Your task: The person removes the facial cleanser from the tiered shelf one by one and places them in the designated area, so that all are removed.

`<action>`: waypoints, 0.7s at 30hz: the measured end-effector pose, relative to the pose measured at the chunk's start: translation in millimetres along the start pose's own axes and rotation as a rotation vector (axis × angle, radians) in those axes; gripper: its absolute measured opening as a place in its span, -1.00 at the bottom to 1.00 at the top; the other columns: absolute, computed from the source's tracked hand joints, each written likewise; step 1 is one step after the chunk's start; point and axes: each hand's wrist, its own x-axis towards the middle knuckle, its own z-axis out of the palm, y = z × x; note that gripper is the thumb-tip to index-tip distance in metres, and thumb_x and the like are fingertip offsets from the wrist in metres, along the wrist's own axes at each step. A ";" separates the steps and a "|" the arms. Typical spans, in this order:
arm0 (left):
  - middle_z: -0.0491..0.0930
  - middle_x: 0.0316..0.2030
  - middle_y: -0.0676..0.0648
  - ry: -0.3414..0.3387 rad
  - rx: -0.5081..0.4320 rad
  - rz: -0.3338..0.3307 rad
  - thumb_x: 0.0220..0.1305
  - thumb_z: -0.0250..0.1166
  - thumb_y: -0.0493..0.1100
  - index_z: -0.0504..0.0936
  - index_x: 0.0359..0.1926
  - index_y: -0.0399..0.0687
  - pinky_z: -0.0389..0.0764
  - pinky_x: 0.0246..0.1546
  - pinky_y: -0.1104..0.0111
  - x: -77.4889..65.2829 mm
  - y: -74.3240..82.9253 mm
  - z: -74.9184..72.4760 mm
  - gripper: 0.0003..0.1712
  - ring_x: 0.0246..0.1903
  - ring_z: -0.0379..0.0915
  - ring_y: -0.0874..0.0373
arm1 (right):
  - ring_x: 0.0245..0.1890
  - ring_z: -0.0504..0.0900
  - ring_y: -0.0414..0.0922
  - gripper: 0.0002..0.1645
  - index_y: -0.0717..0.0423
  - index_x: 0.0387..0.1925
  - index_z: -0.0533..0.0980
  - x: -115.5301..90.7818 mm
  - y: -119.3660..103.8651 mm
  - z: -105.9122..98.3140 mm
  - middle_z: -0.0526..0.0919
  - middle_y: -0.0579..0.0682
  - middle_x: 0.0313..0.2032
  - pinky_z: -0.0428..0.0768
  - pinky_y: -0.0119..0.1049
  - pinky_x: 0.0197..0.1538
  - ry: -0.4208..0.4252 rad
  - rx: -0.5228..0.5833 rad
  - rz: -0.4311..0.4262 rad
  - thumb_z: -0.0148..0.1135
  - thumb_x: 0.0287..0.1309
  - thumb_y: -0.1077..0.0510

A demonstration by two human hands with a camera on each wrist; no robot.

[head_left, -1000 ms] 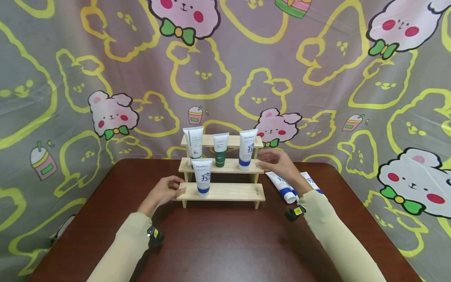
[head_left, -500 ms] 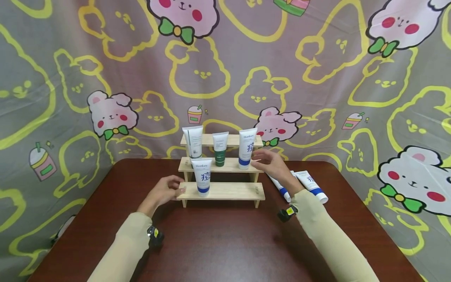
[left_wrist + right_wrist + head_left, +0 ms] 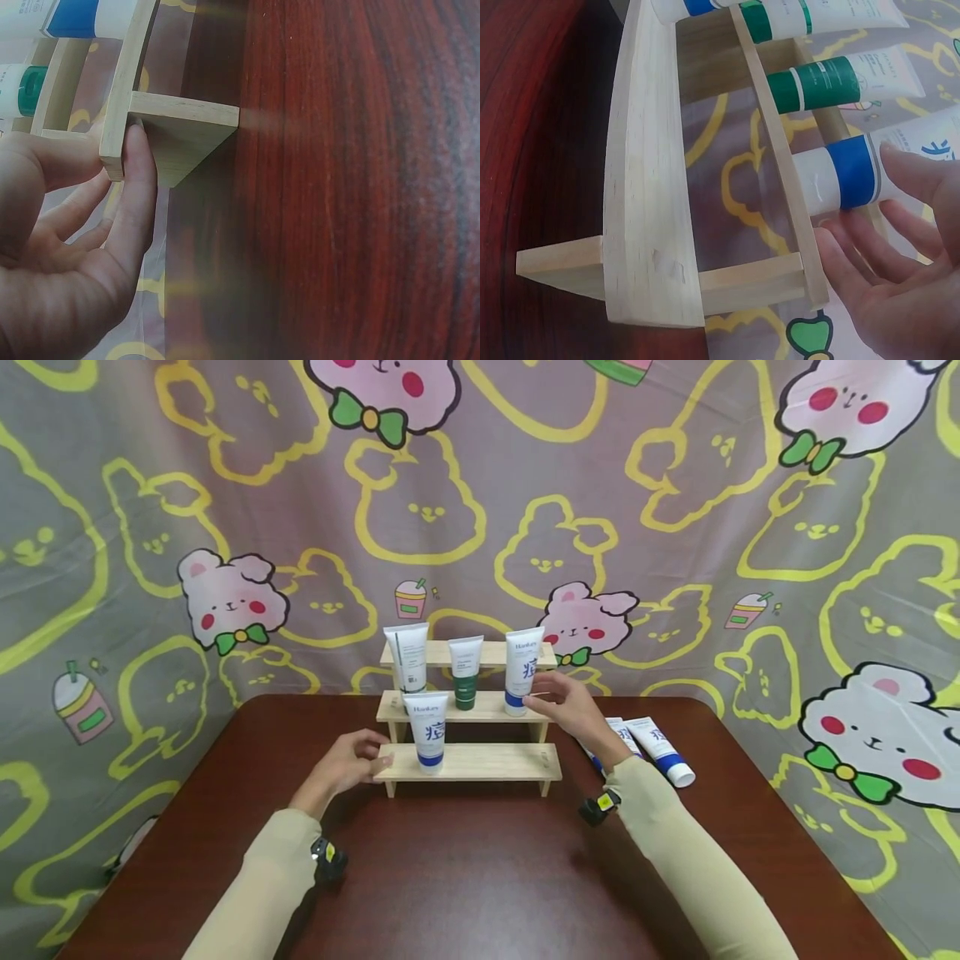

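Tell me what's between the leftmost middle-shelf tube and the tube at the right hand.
A shorter green-bottomed tube stands between them on the wooden rack; the head and right wrist views both show it.

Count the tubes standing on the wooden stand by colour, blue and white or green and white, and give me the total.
Blue and white: 2, the front tube and the back right tube
Green and white: 2, the back left tube and the back middle tube
Total: 4

The rack (image 3: 498, 762) looks matt wood, the tubes (image 3: 522, 658) smooth plastic.
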 end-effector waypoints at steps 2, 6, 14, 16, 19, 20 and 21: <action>0.63 -0.04 -0.34 0.003 0.008 -0.003 0.32 0.43 -0.22 0.55 0.21 -0.29 0.78 -0.23 0.22 0.4 0.0 -0.4 -0.50 -0.30 0.62 0.09 | 0.28 0.59 0.18 -0.33 0.11 0.37 0.44 1.0 -1.0 1.4 0.56 0.20 0.32 0.61 0.07 0.24 0.007 0.003 0.011 0.40 0.32 0.00; 0.64 -0.03 -0.33 0.002 0.012 -0.002 0.32 0.42 -0.22 0.55 0.21 -0.27 0.78 -0.22 0.23 0.8 0.8 -0.5 -0.51 -0.30 0.63 0.09 | 0.29 0.59 0.16 -0.31 0.10 0.40 0.42 1.7 -4.2 3.3 0.56 0.19 0.32 0.58 0.08 0.29 0.024 0.009 0.032 0.39 0.32 0.02; 0.63 -0.01 -0.35 0.002 0.023 -0.006 0.33 0.41 -0.21 0.54 0.23 -0.28 0.78 -0.20 0.22 0.0 1.5 -1.3 -0.50 -0.27 0.63 0.06 | 0.29 0.58 0.19 -0.31 0.21 0.40 0.40 7.5 -2.0 8.5 0.56 0.26 0.30 0.56 0.07 0.32 0.044 0.019 0.021 0.39 0.32 0.12; 0.63 0.00 -0.34 0.005 0.031 -0.014 0.34 0.41 -0.20 0.54 0.23 -0.26 0.78 -0.19 0.22 -0.4 1.2 -0.7 -0.50 -0.25 0.62 0.06 | 0.29 0.57 0.19 -0.31 0.19 0.39 0.40 8.4 -1.5 9.5 0.57 0.25 0.30 0.54 0.09 0.33 0.052 0.020 0.030 0.40 0.31 0.11; 0.63 0.00 -0.34 0.004 0.037 -0.017 0.34 0.41 -0.19 0.54 0.24 -0.25 0.78 -0.18 0.21 -1.0 0.6 -0.1 -0.50 -0.24 0.63 0.05 | 0.28 0.58 0.18 -0.31 0.17 0.38 0.42 9.4 0.2 10.7 0.58 0.23 0.28 0.54 0.11 0.34 0.062 0.004 0.034 0.41 0.30 0.07; 0.63 0.00 -0.34 0.004 0.035 -0.018 0.34 0.41 -0.20 0.54 0.24 -0.25 0.78 -0.17 0.21 -1.2 0.6 0.0 -0.50 -0.24 0.63 0.05 | 0.27 0.59 0.18 -0.31 0.16 0.38 0.42 9.6 0.6 11.0 0.59 0.22 0.28 0.54 0.11 0.34 0.067 0.002 0.034 0.42 0.30 0.07; 0.63 0.00 -0.34 0.004 0.032 -0.018 0.34 0.41 -0.20 0.54 0.24 -0.25 0.78 -0.17 0.21 -1.4 0.5 0.1 -0.50 -0.24 0.63 0.05 | 0.26 0.59 0.17 -0.32 0.15 0.37 0.43 9.9 1.0 11.4 0.59 0.21 0.27 0.54 0.11 0.34 0.070 0.003 0.035 0.43 0.29 0.07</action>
